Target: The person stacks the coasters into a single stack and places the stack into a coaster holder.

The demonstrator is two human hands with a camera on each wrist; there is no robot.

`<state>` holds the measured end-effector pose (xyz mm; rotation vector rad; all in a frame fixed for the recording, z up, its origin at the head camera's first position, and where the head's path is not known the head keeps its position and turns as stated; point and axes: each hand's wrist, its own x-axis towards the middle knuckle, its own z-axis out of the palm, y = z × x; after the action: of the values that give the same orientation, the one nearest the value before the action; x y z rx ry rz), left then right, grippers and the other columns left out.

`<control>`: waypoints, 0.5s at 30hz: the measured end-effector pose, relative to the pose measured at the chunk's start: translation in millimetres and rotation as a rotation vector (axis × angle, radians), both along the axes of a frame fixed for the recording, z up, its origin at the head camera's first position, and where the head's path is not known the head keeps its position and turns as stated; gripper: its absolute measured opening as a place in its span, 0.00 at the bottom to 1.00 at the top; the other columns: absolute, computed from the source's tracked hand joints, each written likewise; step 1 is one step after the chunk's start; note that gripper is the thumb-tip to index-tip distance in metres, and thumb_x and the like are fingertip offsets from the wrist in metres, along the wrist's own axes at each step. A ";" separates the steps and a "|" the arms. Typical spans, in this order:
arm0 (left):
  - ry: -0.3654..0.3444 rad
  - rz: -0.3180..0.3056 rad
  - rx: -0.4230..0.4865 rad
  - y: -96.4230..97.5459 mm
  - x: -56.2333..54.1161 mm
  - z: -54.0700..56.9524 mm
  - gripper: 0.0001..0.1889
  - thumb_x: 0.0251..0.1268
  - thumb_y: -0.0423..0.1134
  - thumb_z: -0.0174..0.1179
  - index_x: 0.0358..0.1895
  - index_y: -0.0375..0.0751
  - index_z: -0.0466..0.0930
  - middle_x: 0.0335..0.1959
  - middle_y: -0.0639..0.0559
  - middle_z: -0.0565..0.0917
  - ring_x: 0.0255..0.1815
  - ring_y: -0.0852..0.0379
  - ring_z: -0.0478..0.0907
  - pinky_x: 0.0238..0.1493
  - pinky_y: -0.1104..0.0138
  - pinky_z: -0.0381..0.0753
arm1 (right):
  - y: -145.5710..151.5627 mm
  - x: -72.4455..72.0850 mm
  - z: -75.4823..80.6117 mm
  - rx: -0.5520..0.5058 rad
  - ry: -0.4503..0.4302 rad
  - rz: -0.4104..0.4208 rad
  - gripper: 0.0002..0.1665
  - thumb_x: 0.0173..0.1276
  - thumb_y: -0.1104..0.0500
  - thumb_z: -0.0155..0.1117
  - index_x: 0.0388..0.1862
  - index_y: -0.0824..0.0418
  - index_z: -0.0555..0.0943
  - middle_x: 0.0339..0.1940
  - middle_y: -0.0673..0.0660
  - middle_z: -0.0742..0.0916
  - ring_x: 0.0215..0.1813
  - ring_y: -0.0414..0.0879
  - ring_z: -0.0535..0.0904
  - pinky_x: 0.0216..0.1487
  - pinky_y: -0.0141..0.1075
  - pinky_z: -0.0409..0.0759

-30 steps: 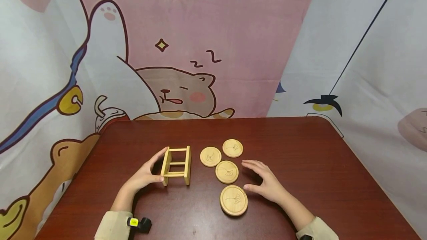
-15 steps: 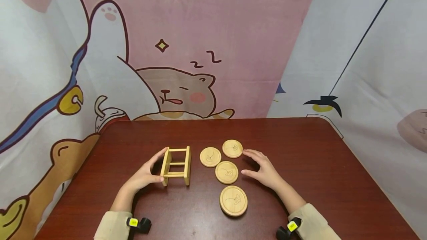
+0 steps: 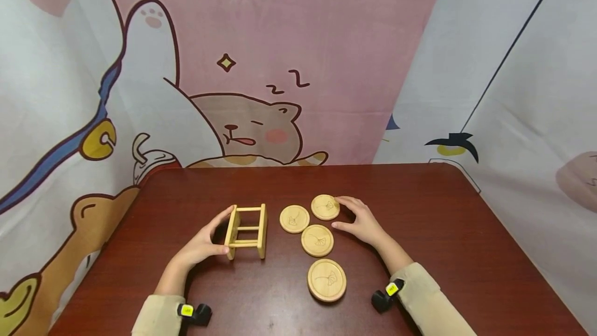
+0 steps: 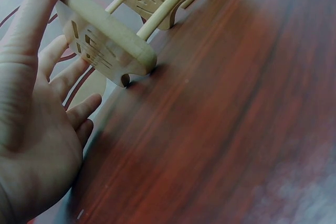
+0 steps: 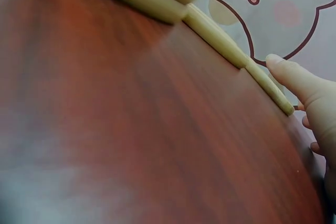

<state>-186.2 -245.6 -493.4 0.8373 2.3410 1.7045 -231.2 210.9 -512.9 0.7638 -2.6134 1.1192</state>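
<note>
Wooden rack (image 3: 248, 228) held by left hand (image 3: 200, 247); right hand (image 3: 367, 226), grip wide, near edge of farthest disc (image 3: 325, 207); tabletop (image 3: 448, 232) rightward

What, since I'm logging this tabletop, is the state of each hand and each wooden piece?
Wooden coaster rack: standing, no coaster in it
Far ginkgo coaster: flat, engraved side up
Left ginkgo coaster: flat, engraved side up
Middle ginkgo coaster: flat, engraved side up
Nearest ginkgo coaster: flat, engraved side up, apparently on another
Left hand: grips the rack's left side
Right hand: thumb and fingers apart, by the far coaster; contact unclear
</note>
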 end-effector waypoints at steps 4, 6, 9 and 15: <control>0.004 -0.005 -0.001 0.5 -0.3 0.3 0.53 0.46 0.41 0.76 0.76 0.52 0.51 0.75 0.49 0.55 0.72 0.61 0.48 0.62 0.36 0.39 | -0.5 -7.4 0.3 0.026 -0.011 -0.004 0.45 0.52 0.47 0.77 0.67 0.61 0.72 0.64 0.59 0.75 0.65 0.58 0.66 0.60 0.62 0.57; 0.003 -0.005 -0.001 0.6 -0.3 0.4 0.53 0.46 0.41 0.76 0.76 0.52 0.51 0.75 0.49 0.54 0.73 0.61 0.48 0.62 0.36 0.39 | -1.2 -11.1 0.7 0.038 -0.013 -0.002 0.46 0.51 0.46 0.77 0.67 0.60 0.72 0.64 0.59 0.75 0.65 0.58 0.66 0.60 0.63 0.57; -0.002 -0.005 -0.002 0.8 0.2 1.2 0.53 0.46 0.41 0.75 0.76 0.52 0.51 0.75 0.49 0.54 0.73 0.61 0.48 0.62 0.36 0.39 | -2.7 -16.2 1.3 0.059 -0.005 0.006 0.47 0.50 0.45 0.77 0.67 0.60 0.72 0.64 0.59 0.76 0.65 0.58 0.66 0.59 0.63 0.58; -0.019 -0.006 0.008 1.0 1.2 2.1 0.53 0.46 0.42 0.76 0.76 0.52 0.51 0.75 0.48 0.54 0.73 0.61 0.48 0.62 0.36 0.38 | -5.8 -24.3 2.4 0.098 -0.012 0.017 0.49 0.49 0.41 0.77 0.67 0.59 0.72 0.64 0.58 0.76 0.64 0.57 0.66 0.59 0.59 0.58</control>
<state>-185.0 -244.6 -491.3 0.8244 2.3190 1.7133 -255.5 205.1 -510.5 0.8021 -2.6935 1.0092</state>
